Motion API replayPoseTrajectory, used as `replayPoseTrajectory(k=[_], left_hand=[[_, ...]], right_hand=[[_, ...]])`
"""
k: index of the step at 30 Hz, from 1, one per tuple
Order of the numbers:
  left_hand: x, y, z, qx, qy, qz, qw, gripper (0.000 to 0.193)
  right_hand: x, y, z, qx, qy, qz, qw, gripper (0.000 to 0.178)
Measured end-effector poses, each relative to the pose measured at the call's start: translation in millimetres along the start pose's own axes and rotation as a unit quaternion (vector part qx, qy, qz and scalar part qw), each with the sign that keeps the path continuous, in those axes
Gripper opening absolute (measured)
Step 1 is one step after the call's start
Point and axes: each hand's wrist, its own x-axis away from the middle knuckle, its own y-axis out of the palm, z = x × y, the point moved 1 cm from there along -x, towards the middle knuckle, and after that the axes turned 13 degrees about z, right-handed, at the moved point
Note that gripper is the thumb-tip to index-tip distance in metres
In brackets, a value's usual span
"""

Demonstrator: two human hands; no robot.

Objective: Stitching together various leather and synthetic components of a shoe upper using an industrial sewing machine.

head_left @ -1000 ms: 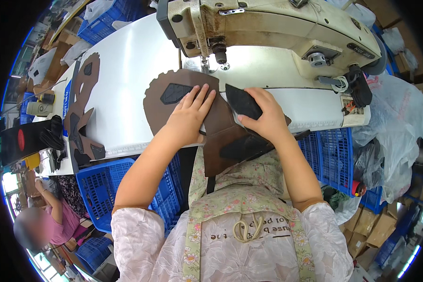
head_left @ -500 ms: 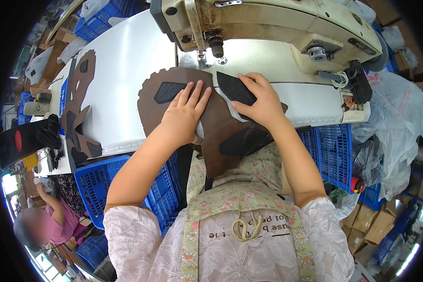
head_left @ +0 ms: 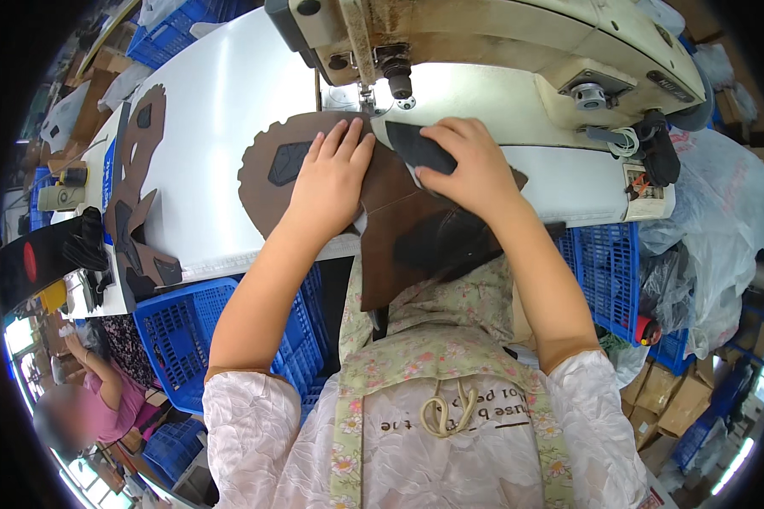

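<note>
- Brown, leathery panel with a scalloped edge [head_left: 259, 195] lies on the glossy white worktop [head_left: 199, 153], just in front of the silver presser foot [head_left: 367, 100] of the cream, rust-stained sewing machine [head_left: 484, 34].
- Compared with a second ago, the panel sits farther left of the foot, and its black angular inset [head_left: 289, 163] goes with it.
- Its right-hand upper corner now lies almost directly in front of the foot rather than off to the right; this appears to bring the join between the two sides closer into line with it.
- The left hand [head_left: 333, 174] lies flat on the panel, fingers straight and its grip wide; the thumb is hidden.
- The right hand [head_left: 474, 165] curves its thumb and fingers around the pointed black patch [head_left: 412, 146], which has also come nearer the foot. Whether this grip pinches the patch or only presses it, I cannot tell.
- Below both hands, the brown lower flap [head_left: 386, 267] reaches over the worktop's near edge, above the floral apron [head_left: 446, 365].
</note>
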Motion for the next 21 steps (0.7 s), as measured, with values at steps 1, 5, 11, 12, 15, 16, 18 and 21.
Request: replayPoseTrajectory(k=[1,5,11,12,15,16,18,21], left_hand=[[-1.4,0.2,1.6,-0.009,-0.015,-0.010,1.000,0.053],[0.8,4.8,5.3,-0.046,0.006,-0.004,0.999,0.053],[-2.1,4.3,7.8,-0.029,-0.002,-0.012,1.000,0.059],[-2.0,4.5,7.3,-0.028,-0.002,-0.013,1.000,0.059],[-1.9,5.1,6.3,-0.037,0.017,0.009,0.999,0.054],[-2.2,5.2,6.3,-0.037,0.018,0.009,0.999,0.055],[-2.6,5.0,6.3,-0.037,0.019,0.008,0.999,0.055],[-2.6,5.1,6.5,-0.039,0.020,0.010,0.999,0.055]], right_hand=[[-5.5,1.4,1.1,0.019,-0.006,-0.009,1.000,0.045],[-18.8,8.1,-1.8,0.045,-0.013,-0.030,0.998,0.042],[-35.2,11.7,-9.5,0.081,-0.006,-0.117,0.990,0.041],[-36.8,10.6,-9.5,0.081,-0.005,-0.118,0.990,0.041],[-38.1,8.8,-8.6,0.076,-0.018,-0.131,0.988,0.042],[-37.5,8.8,-8.4,0.073,-0.020,-0.126,0.989,0.041],[-36.9,9.4,-7.8,0.070,-0.021,-0.121,0.990,0.041],[-35.5,12.3,-5.4,0.067,-0.034,-0.117,0.990,0.041]])
